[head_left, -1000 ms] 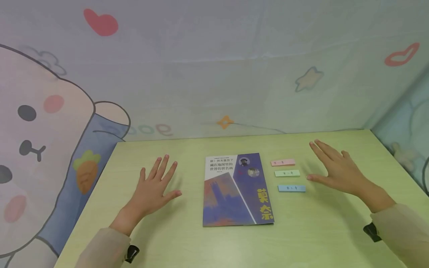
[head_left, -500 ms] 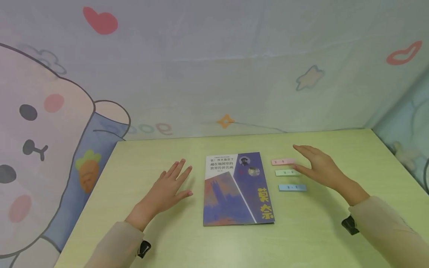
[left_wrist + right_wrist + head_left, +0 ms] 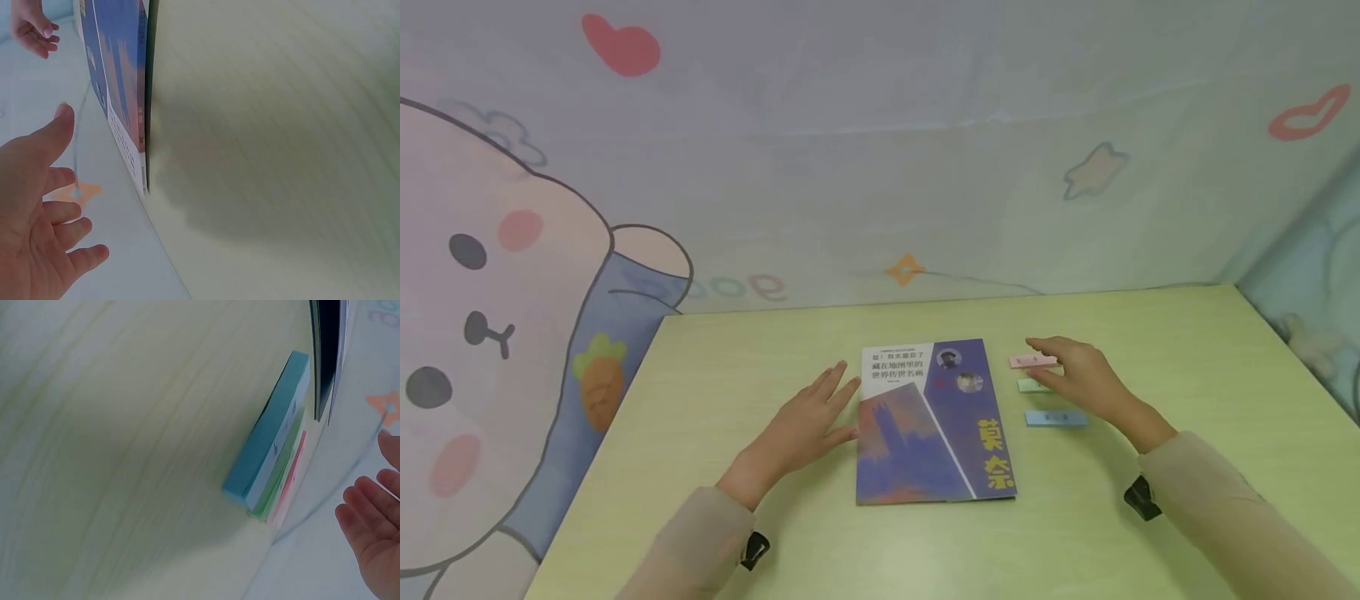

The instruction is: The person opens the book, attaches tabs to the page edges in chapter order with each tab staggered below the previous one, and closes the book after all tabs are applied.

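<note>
A thin book (image 3: 936,421) with a purple, white and painted cover lies flat mid-table. My left hand (image 3: 797,425) hovers at its left edge, fingers spread, holding nothing; its fingertips are right at the cover's side. To the book's right lie three small sticky-note pads in a column: pink (image 3: 1026,361), green (image 3: 1030,386) and blue (image 3: 1056,419), each with handwriting on top. My right hand (image 3: 1086,379) is above the pink and green pads, partly covering them from the head view. In the right wrist view its fingers are relaxed, apart from the blue pad (image 3: 272,431), with nothing in the palm.
The pale wooden table (image 3: 925,550) runs back to a hanging cloth (image 3: 850,167) printed with hearts, stars and a cartoon animal. Both sleeves carry a dark clip-like piece near the cuff.
Both hands have moved inward: the left toward the book's left edge, the right leftward over the pink and green pads. The book and the pads stay where they were.
</note>
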`<act>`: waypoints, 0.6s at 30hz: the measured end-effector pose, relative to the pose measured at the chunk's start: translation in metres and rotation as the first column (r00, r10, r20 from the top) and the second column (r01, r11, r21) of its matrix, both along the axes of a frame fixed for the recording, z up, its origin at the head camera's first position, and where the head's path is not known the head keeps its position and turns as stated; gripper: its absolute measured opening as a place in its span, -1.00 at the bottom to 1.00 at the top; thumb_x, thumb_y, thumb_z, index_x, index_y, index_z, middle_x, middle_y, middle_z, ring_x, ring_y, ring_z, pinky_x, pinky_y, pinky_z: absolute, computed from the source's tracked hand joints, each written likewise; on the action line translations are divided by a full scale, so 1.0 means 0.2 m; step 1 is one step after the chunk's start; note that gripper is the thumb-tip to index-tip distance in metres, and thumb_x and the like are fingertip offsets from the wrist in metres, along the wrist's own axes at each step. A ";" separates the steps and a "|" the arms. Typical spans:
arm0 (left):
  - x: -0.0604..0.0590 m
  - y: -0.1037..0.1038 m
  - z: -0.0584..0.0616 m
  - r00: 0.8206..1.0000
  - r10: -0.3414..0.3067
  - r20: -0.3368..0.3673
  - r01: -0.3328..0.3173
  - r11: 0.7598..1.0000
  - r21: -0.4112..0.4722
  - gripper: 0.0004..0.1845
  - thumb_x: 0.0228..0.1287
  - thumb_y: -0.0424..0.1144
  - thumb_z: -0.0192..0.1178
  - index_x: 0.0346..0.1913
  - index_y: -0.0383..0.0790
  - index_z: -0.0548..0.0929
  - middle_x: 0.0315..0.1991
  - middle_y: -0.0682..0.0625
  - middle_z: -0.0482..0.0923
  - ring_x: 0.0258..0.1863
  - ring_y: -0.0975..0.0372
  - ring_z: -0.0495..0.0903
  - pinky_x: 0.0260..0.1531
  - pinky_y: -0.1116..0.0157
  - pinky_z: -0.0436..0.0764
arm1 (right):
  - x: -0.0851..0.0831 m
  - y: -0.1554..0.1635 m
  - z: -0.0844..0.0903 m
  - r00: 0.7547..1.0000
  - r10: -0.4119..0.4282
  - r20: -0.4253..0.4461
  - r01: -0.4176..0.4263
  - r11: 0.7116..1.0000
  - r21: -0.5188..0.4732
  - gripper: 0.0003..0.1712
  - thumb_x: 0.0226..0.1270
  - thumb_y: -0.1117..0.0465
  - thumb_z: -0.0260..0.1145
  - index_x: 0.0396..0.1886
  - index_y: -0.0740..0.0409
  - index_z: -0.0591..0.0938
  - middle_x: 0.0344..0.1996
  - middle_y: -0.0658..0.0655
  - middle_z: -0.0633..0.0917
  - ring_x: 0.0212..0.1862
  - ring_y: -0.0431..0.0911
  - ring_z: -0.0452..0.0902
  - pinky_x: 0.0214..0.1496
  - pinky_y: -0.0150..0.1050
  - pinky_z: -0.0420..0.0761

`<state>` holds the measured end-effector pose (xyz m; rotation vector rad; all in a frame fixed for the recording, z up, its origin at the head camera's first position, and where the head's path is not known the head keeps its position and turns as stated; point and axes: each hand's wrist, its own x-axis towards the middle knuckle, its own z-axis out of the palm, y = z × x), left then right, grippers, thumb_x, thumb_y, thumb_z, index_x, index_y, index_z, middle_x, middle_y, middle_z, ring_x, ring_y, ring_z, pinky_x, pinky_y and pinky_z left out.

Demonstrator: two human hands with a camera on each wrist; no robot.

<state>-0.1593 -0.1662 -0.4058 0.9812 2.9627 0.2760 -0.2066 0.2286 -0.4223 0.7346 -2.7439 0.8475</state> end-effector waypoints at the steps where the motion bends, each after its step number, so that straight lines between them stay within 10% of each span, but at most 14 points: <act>1: 0.00 0.01 0.00 1.000 -0.004 0.005 0.004 1.000 0.002 -0.24 0.23 0.00 0.20 0.36 -0.36 0.23 0.40 -0.34 -0.01 0.35 -0.14 0.08 0.18 -0.05 0.31 | 0.00 -0.01 0.00 1.000 -0.010 0.019 0.011 1.000 -0.015 -0.48 0.17 0.32 0.34 0.12 0.45 0.49 -0.01 0.40 0.58 -0.09 0.21 0.56 -0.14 0.05 0.58; 7: -0.01 0.08 -0.05 0.999 -0.039 0.016 0.039 0.999 0.002 -0.24 0.19 0.02 0.22 0.35 -0.34 0.26 0.38 -0.32 0.06 0.34 -0.14 0.12 0.17 -0.06 0.32 | -0.01 -0.08 -0.03 0.974 -0.076 0.215 0.110 0.982 -0.155 -0.51 0.24 0.31 0.29 0.14 0.43 0.48 -0.12 0.37 0.64 -0.16 0.15 0.60 -0.20 -0.08 0.62; 18: 0.01 0.20 -0.10 0.966 -0.245 0.080 0.243 0.970 0.028 -0.27 0.18 0.01 0.24 0.29 -0.41 0.34 0.31 -0.31 0.21 0.29 -0.08 0.23 0.22 0.06 0.30 | -0.01 -0.19 -0.06 0.843 -0.014 0.538 0.258 0.888 -0.381 -0.55 0.27 0.40 0.21 0.10 0.59 0.43 -0.20 0.40 0.62 -0.26 0.06 0.63 -0.23 -0.26 0.64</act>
